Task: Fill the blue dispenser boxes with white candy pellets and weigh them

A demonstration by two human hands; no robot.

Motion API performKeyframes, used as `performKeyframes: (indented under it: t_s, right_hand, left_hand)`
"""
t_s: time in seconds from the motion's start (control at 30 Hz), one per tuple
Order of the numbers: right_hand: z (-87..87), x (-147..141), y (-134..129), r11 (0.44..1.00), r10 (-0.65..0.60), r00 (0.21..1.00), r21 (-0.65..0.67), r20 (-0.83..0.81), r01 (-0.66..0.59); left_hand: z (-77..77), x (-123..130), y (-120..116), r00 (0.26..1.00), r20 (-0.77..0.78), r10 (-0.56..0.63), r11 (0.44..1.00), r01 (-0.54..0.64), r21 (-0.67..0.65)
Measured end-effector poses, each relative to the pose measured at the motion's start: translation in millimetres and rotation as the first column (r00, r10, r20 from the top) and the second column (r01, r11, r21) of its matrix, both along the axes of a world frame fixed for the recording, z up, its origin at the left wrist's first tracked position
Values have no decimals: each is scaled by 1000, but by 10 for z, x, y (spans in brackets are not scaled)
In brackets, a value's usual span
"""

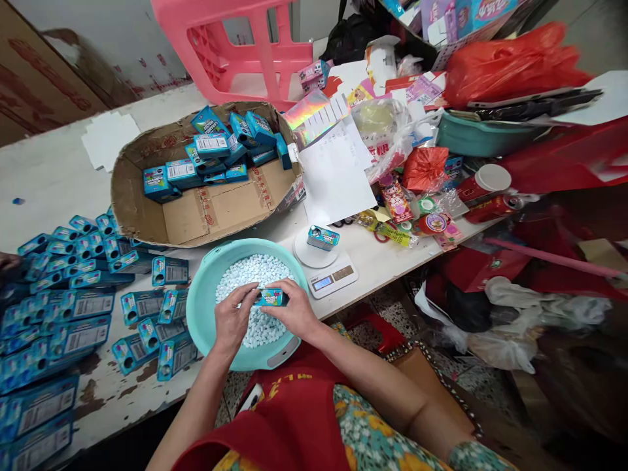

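Above a turquoise basin (196, 307) of small white candies (265, 330), my right hand (297, 309) grips a small blue candy box (273, 297) by its right end. My left hand (232, 317) is closed in a pinch at the box's left end; what its fingertips hold, if anything, is hidden. Just right of the basin, a similar blue box (322, 237) lies on the round plate of a digital kitchen scale (335, 278).
Rows of blue boxes (88, 307) cover the table's left side. Behind the basin stands a cut-down cardboard box (186, 219) with more blue boxes inside. A pink plastic stool (265, 52), papers (338, 176) and packaging clutter the back and right. At far left a person's hand (7, 261) shows.
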State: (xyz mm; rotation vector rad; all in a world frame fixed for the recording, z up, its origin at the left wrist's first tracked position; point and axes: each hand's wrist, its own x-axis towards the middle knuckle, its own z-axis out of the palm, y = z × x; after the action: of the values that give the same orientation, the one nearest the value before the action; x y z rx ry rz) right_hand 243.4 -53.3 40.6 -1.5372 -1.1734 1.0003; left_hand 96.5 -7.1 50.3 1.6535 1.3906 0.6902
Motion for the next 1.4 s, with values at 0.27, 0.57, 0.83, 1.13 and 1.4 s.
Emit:
performKeyframes:
  t_s: [0.27, 0.57, 0.83, 1.13, 1.4]
  right_hand:
    - [144, 104, -37, 999, 20, 996, 33, -82, -17]
    - [444, 1016, -543, 982, -185, 980, 27, -70, 187]
    - [-21, 1631, -509, 853, -519, 850, -3, 87, 521]
    - [-311, 1483, 117, 834, -550, 832, 94, 67, 544]
    - [-362, 1268, 500, 913, -397, 883, 204, 249, 353]
  left_hand:
    - [-274, -294, 303, 958, -260, -121, 975, 66, -210]
    - [-50, 431, 653, 987, -55, -152, 984, 146, -99]
    - [-360, 1744, 1083, 793, -166, -586, 794, 603, 81]
    - [205, 961, 973, 961, -16, -276, 948, 275, 161]
    - [423, 136, 578, 991, 118, -59, 994, 69, -84]
